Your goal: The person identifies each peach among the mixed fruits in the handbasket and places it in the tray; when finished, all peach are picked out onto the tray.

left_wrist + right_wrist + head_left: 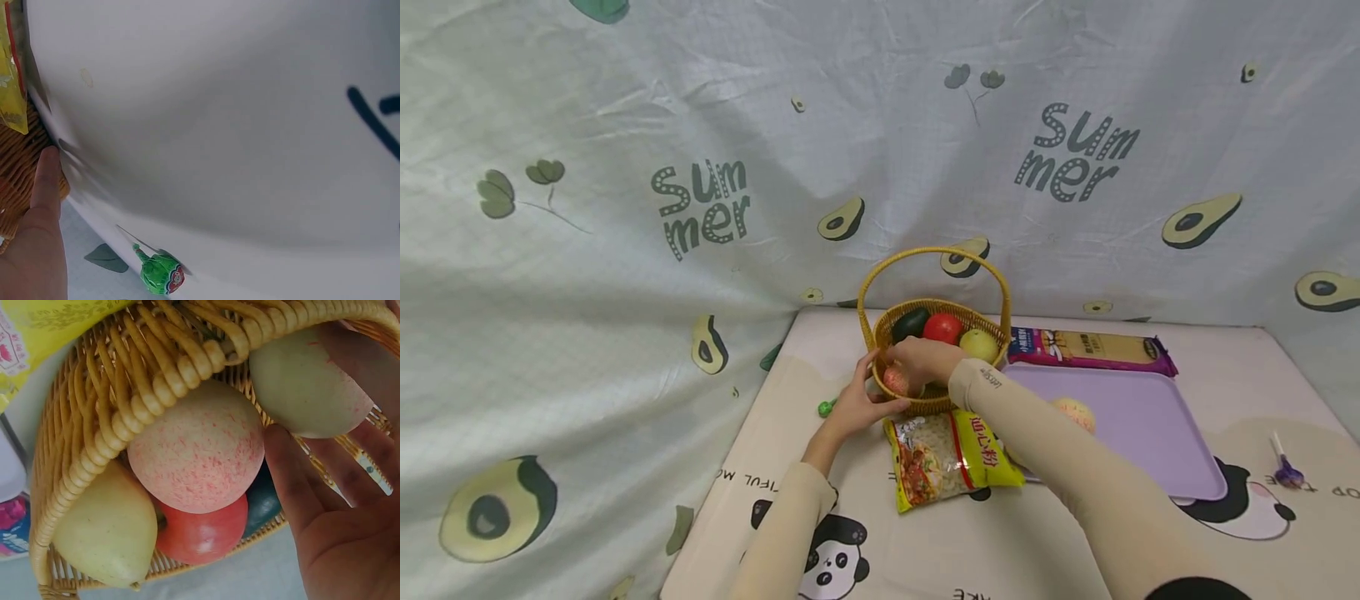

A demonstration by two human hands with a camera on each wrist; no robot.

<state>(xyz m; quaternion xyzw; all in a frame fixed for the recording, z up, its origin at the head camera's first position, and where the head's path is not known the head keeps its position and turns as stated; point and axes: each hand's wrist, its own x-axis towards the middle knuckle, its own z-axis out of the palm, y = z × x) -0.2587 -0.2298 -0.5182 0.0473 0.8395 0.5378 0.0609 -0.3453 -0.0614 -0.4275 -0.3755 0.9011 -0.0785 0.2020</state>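
Wicker basket [931,407], mid-frame, holds two peaches [197,447], right hand [928,360] gripping one, left hand [856,403] spread against its side; third peach [1078,414] remains on tray [1138,425].

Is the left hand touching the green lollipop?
Apart. The left wrist view shows patterned cloth in the clear gap between left hand and green lollipop.
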